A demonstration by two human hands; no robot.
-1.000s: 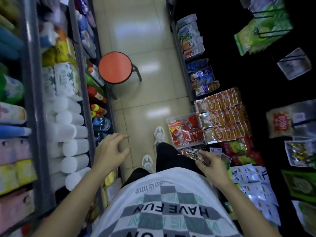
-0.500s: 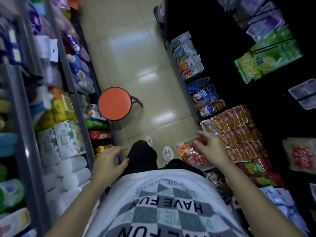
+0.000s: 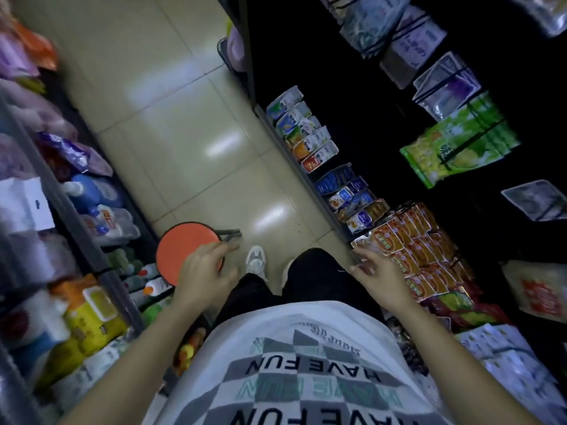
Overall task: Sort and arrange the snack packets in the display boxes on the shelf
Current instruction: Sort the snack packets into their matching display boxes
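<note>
Rows of orange-red snack packets [image 3: 408,240] stand on the right-hand shelf, with green and red packets [image 3: 454,305] just below them. My right hand [image 3: 377,274] hovers at the left edge of the orange-red packets, fingers spread and holding nothing. My left hand [image 3: 205,271] is held out over the aisle above an orange stool [image 3: 184,250], fingers relaxed and empty. The clear box of red packets seen before is hidden behind my right hand and leg.
Blue-and-white pouches [image 3: 346,194] and white drink pouches [image 3: 306,130] line the right shelf farther along. Bags hang on hooks [image 3: 454,148] above. The left shelf [image 3: 92,250] holds bottles and tissue packs. The tiled aisle floor [image 3: 196,124] runs ahead.
The view has tilted up along the aisle. My right hand lifted from the low packets to the edge of the orange-red packets. My left hand drifted over the stool.
</note>
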